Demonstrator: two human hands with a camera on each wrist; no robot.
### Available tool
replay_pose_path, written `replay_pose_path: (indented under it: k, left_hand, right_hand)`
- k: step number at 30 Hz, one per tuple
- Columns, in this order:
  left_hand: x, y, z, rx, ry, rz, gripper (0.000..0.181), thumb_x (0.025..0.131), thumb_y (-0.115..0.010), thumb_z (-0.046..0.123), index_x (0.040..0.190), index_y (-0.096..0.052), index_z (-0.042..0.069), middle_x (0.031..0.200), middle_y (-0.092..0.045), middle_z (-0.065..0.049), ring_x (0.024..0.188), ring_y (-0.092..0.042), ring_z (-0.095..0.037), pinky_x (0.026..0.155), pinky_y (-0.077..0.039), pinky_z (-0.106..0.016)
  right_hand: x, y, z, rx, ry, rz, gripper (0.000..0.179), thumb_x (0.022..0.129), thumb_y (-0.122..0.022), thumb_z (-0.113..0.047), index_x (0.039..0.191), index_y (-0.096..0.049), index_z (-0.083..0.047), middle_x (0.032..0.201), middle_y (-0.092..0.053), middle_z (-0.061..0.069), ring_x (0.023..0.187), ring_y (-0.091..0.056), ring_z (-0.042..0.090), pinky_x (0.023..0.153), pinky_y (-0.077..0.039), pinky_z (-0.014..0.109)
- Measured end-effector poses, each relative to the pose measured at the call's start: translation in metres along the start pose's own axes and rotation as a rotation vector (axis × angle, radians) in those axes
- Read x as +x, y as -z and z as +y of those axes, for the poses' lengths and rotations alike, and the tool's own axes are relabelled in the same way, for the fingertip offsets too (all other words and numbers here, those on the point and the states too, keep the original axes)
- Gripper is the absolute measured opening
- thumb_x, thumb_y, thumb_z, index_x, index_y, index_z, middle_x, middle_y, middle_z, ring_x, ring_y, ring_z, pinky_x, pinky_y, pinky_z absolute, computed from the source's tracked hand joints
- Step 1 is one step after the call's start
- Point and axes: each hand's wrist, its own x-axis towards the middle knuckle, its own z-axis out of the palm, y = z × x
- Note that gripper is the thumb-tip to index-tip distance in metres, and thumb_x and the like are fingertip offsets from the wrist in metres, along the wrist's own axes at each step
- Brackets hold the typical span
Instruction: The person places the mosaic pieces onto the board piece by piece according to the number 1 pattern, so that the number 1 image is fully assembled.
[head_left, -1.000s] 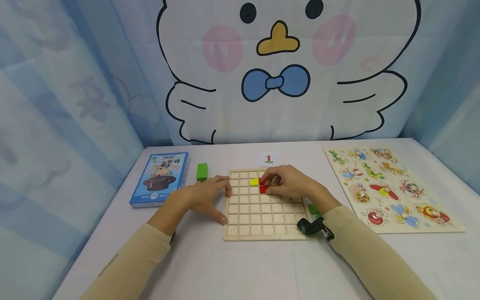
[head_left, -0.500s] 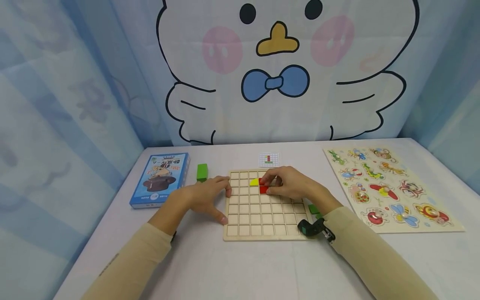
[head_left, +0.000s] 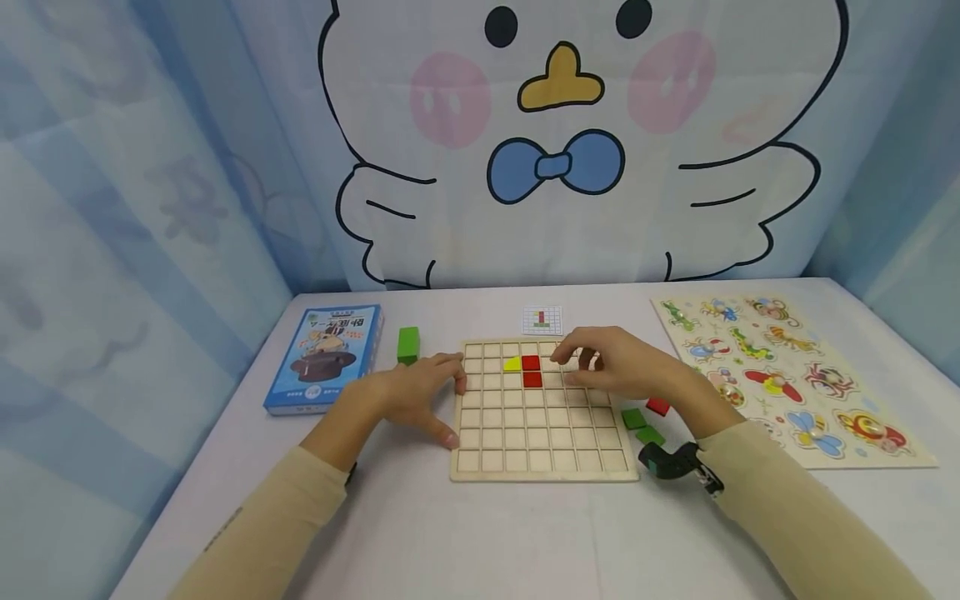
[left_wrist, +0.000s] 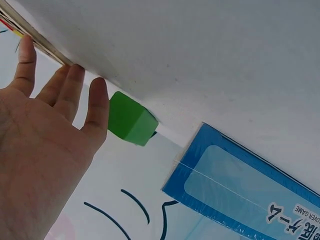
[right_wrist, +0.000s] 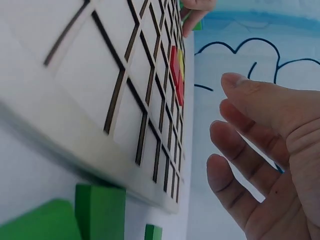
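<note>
A light wooden grid board (head_left: pixel 517 437) lies on the table in the head view. Two red squares (head_left: pixel 532 380) sit in neighbouring cells, one behind the other, with a small yellow piece (head_left: pixel 512 364) left of the rear one. My left hand (head_left: pixel 412 392) rests at the board's left edge, thumb and fingers spread along it. Over the board's right rear part is my right hand (head_left: pixel 626 362), fingers loosely bent and apart. The right wrist view shows that hand's fingers (right_wrist: pixel 227 135) with nothing between them.
A green block (head_left: pixel 408 343) and a blue box (head_left: pixel 326 358) stand on the left. Behind the board lies a small pattern card (head_left: pixel 542 319). Two green pieces (head_left: pixel 633 418) and a red piece (head_left: pixel 658 407) lie near its right edge, before an animal picture board (head_left: pixel 847 383).
My right hand has let go of the red square and moved right, uncovering both red squares and a red piece beside the board. The left hand stays at the board's edge.
</note>
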Motion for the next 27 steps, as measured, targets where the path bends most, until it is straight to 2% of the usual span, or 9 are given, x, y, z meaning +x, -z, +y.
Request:
replay_pose_path:
  k: [7,11,14,18,23,27]
  left_hand:
    - [0.001,0.002,0.002,-0.008,0.003,-0.012,0.062,0.073,-0.088,0.058,0.113,-0.049,0.032,0.172,-0.018,-0.002,0.157,-0.021,-0.029,0.12,-0.028,-0.062]
    - [0.003,0.002,0.002,-0.006,0.0,-0.001,0.062,0.073,-0.088,0.058,0.113,-0.048,0.031,0.172,-0.018,-0.003,0.158,-0.019,-0.028,0.12,-0.025,-0.065]
    - [0.003,0.001,0.002,-0.021,0.004,-0.005,0.062,0.073,-0.089,0.057,0.113,-0.048,0.032,0.172,-0.017,-0.003,0.158,-0.019,-0.027,0.121,-0.025,-0.063]
    - [0.002,-0.001,0.002,-0.036,0.018,-0.016,0.063,0.073,-0.089,0.056,0.114,-0.049,0.031,0.172,-0.017,-0.003,0.157,-0.02,-0.029,0.121,-0.028,-0.06]
    - [0.001,-0.001,0.001,-0.008,0.014,-0.003,0.063,0.074,-0.089,0.056,0.115,-0.048,0.031,0.172,-0.018,-0.003,0.158,-0.019,-0.027,0.12,-0.027,-0.063]
    - [0.002,0.001,0.001,-0.006,-0.002,-0.003,0.062,0.074,-0.088,0.057,0.115,-0.048,0.031,0.172,-0.017,-0.004,0.158,-0.018,-0.027,0.12,-0.026,-0.064]
  right_hand:
    - [-0.028,0.009,0.011,-0.002,-0.05,0.017,0.025,0.095,-0.075,-0.017,0.12,-0.069,-0.013,0.116,-0.071,0.002,0.094,-0.062,0.013,0.076,-0.055,0.028]
    - [-0.042,0.014,0.017,-0.016,-0.049,0.047,0.023,0.095,-0.075,-0.018,0.118,-0.071,-0.016,0.113,-0.071,-0.002,0.093,-0.061,0.012,0.076,-0.055,0.03]
    - [-0.051,0.018,0.019,-0.026,-0.048,0.066,0.021,0.096,-0.075,-0.019,0.116,-0.072,-0.016,0.11,-0.072,-0.004,0.092,-0.061,0.011,0.076,-0.055,0.03]
    - [-0.059,0.021,0.022,-0.035,-0.035,0.075,0.02,0.096,-0.075,-0.019,0.115,-0.071,-0.016,0.11,-0.072,-0.005,0.092,-0.061,0.009,0.076,-0.056,0.029]
    - [-0.065,0.024,0.025,-0.049,-0.012,0.088,0.02,0.095,-0.076,-0.017,0.114,-0.071,-0.016,0.11,-0.073,-0.005,0.092,-0.062,0.007,0.075,-0.057,0.028]
    - [-0.072,0.029,0.026,-0.075,-0.06,0.088,0.023,0.093,-0.078,-0.018,0.115,-0.072,-0.017,0.112,-0.073,-0.006,0.093,-0.062,0.006,0.078,-0.057,0.029]
